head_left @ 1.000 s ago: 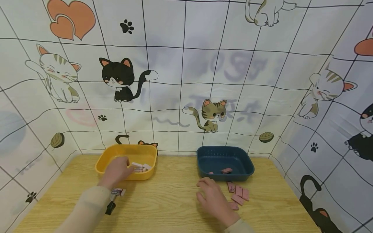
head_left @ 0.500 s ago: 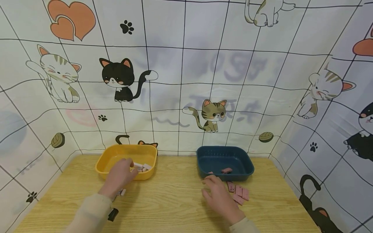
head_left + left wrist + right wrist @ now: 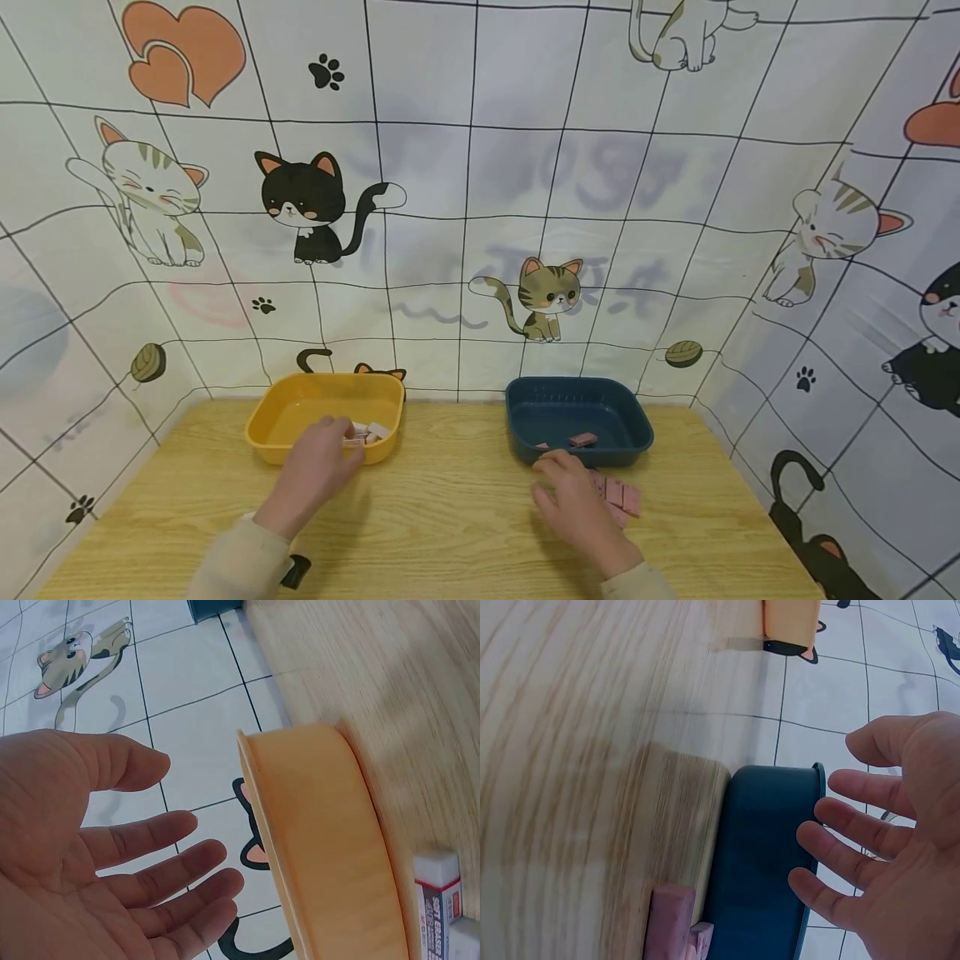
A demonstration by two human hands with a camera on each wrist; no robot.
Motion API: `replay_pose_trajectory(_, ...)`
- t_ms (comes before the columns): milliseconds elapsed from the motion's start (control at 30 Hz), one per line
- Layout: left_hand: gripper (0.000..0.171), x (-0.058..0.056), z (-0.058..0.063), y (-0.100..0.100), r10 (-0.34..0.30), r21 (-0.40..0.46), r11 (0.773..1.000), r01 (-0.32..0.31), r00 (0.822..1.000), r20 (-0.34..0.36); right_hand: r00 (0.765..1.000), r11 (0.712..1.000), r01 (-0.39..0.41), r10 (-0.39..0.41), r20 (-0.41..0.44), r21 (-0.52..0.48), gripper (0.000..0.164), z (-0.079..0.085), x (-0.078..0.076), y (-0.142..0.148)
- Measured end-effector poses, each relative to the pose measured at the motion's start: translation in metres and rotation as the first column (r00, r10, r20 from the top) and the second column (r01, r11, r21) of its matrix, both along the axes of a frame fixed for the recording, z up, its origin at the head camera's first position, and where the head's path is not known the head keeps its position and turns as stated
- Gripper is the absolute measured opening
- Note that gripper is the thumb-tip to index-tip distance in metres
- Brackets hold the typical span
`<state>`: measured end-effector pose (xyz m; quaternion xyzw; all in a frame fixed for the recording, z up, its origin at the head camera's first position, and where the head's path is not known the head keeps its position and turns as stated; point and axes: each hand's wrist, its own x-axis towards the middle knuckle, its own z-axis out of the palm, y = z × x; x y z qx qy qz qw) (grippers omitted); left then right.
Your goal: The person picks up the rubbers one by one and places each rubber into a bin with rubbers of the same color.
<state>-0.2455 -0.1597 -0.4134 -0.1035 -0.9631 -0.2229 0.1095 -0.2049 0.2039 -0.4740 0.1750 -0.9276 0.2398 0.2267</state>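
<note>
My left hand hovers over the front rim of the yellow basket, fingers relaxed. White erasers lie inside that basket, partly behind the hand. In the left wrist view the palm and spread fingers hold nothing, beside the basket's outer wall. My right hand is just in front of the blue basket, its fingers loosely bent and holding nothing in the right wrist view. Pink blocks lie on the table beside it, partly hidden by the hand. A pink block rests inside the blue basket.
On the wooden table near the yellow basket lie erasers in printed sleeves, hidden by the left arm in the head view. A small black object shows at the left sleeve. A cat-printed sheet stands behind the baskets.
My left hand has drawn slightly right and toward me, covering the erasers on the table. My right hand has shifted a little right, covering more of the pink blocks. The baskets stay put.
</note>
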Motion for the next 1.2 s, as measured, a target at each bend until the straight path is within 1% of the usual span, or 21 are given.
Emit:
replay_pose_trajectory(133,0.018,0.004,-0.003,0.004,-0.005,0.003,1.000,0.005,1.000,-0.028,1.000,1.000,0.016,-0.016,0.001,0.008,0.017,0.001,0.001,0.005)
replay_pose_trajectory(200,0.016,0.006,-0.006,0.007,-0.009,0.006,1.000,0.009,0.999,-0.041,0.999,1.000,0.023,-0.023,-0.023,0.021,0.017,0.001,0.001,0.007)
replay_pose_trajectory(367,0.018,0.012,-0.011,0.017,-0.021,0.018,1.000,0.022,0.999,-0.050,0.998,0.998,0.040,-0.038,-0.046,0.038,0.017,-0.002,0.001,0.013)
replay_pose_trajectory(400,0.018,0.013,-0.012,0.020,-0.025,0.020,0.999,0.026,0.998,-0.054,0.998,0.998,0.042,-0.041,-0.040,0.037,0.017,-0.003,0.001,0.014)
replay_pose_trajectory(533,0.016,0.016,-0.019,0.027,-0.044,0.013,0.999,0.045,0.995,-0.086,0.998,0.997,0.064,-0.064,0.006,0.031,0.016,-0.004,0.002,0.019)
replay_pose_trajectory(700,0.017,0.021,-0.026,0.035,-0.068,0.000,0.998,0.069,0.992,-0.105,0.992,0.996,0.084,-0.084,0.094,0.005,0.017,-0.002,0.005,0.027)
replay_pose_trajectory(967,0.019,0.030,-0.033,0.044,-0.128,0.006,0.991,0.130,0.979,-0.156,0.962,0.984,0.173,-0.179,0.206,0.043,0.019,0.000,0.007,0.044)
replay_pose_trajectory(1100,0.020,0.032,-0.034,0.049,-0.145,0.005,0.989,0.148,0.975,-0.169,0.951,0.980,0.193,-0.201,0.235,0.055,0.018,-0.001,0.005,0.052)
replay_pose_trajectory(1133,0.020,0.033,-0.034,0.050,-0.152,0.006,0.988,0.156,0.974,-0.170,0.952,0.980,0.193,-0.201,0.232,0.057,0.018,-0.001,0.005,0.054)
replay_pose_trajectory(1200,0.020,0.034,-0.034,0.053,-0.168,0.013,0.985,0.172,0.973,-0.160,0.952,0.979,0.194,-0.202,0.232,0.054,0.012,-0.001,0.004,0.058)
